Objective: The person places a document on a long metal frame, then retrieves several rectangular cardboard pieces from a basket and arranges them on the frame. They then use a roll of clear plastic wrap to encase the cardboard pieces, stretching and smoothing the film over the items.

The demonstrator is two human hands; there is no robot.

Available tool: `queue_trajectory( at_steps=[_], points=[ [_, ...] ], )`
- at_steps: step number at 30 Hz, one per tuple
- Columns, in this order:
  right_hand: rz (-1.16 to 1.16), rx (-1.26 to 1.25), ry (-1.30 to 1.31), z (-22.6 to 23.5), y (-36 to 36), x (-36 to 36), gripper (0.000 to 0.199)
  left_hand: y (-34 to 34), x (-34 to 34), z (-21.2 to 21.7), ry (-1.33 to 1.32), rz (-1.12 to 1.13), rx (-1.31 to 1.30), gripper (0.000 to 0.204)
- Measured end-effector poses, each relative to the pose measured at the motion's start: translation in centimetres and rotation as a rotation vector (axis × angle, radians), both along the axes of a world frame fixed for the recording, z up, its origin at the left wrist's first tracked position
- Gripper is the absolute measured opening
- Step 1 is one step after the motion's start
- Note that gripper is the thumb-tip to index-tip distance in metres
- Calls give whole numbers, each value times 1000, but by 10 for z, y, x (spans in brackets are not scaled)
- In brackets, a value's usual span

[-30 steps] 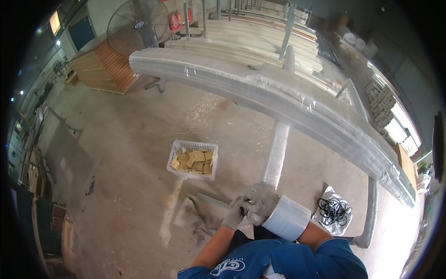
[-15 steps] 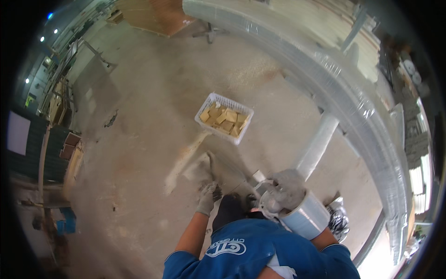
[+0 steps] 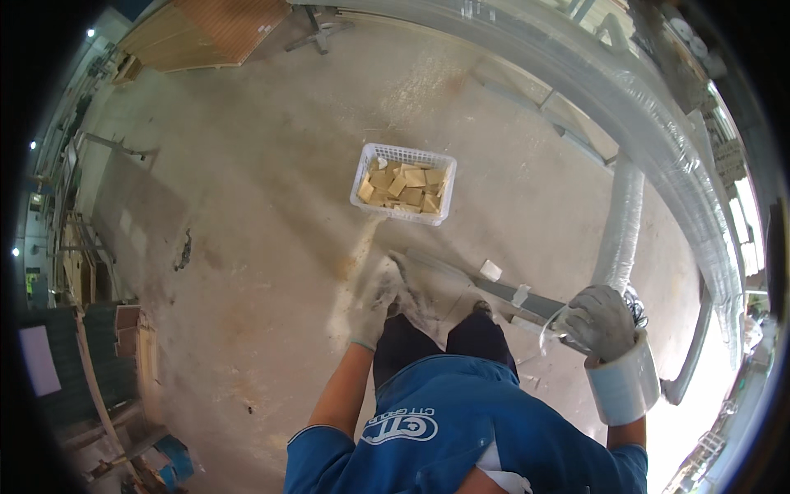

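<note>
My left hand, in a dirty grey glove, reaches down with its fingers apart over crumpled clear plastic at the near end of a dark metal bar lying on the floor. Whether it touches the plastic I cannot tell. My right hand, also gloved, is closed on a thin strip of clear tape that curls off to its left. A roll of clear tape sits around my right wrist like a bracelet. The bar carries a few pale tape patches.
A white plastic basket of small wooden blocks stands on the concrete floor ahead. A long film-wrapped bundle of profiles arcs across the upper right on a wrapped post. Wooden panels lie at the far top left, and shelving stands at the left.
My head has tilted further down. My left hand has gone forward and down to the plastic at the bar's end; my right hand has drawn off to the right with the tape.
</note>
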State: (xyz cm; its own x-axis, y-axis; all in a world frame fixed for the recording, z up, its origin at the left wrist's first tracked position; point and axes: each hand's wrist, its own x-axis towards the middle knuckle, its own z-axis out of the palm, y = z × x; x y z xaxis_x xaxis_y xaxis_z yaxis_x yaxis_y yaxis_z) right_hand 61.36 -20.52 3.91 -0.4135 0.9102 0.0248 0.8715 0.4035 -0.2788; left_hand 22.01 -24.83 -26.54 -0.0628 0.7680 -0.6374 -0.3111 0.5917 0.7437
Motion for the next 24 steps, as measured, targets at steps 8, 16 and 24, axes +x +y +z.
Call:
queue_trajectory(
  at_steps=[8, 16, 24],
  points=[
    [-266, -359, 444, -83, 15, -102, 23, 78, -7, 51, -94, -351, -7, 28],
    [-793, -1131, 906, -336, 85, -131, 39, 128, -25, -12, -147, -341, -140, 29],
    [-939, -1040, 871, -493, 135, -228, 47, 179, -53, -189, -248, -333, -378, 25]
  ],
)
